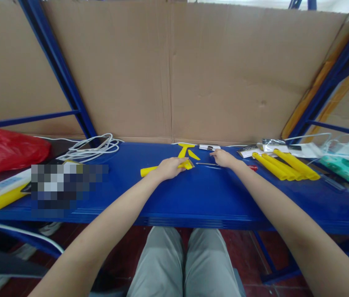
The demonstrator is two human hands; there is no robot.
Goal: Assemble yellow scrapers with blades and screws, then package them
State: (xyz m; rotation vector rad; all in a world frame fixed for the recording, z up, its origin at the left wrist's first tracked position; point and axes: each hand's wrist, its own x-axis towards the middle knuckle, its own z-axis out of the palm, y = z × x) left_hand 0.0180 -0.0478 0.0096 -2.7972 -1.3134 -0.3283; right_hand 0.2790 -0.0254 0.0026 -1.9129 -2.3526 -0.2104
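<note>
My left hand [169,168] is wrapped around a yellow scraper [148,171], its tube-like handle sticking out to the left and its head with a thin blade edge to the right. Just behind lie a yellow T-shaped piece [183,151] and a small pointed yellow piece [194,155]. My right hand [225,158] is closed, with curled fingertips by a small white packet [209,147]; what they pinch, if anything, is too small to make out. Under that hand lies a screwdriver [207,164], its red handle partly hidden by my wrist.
Several yellow tubes [285,166] lie on the right of the blue table [193,198], before black-and-white packets [275,145]. Coiled white cable [100,147] and a red bag [10,150] are at left. A cardboard panel [174,74] stands behind.
</note>
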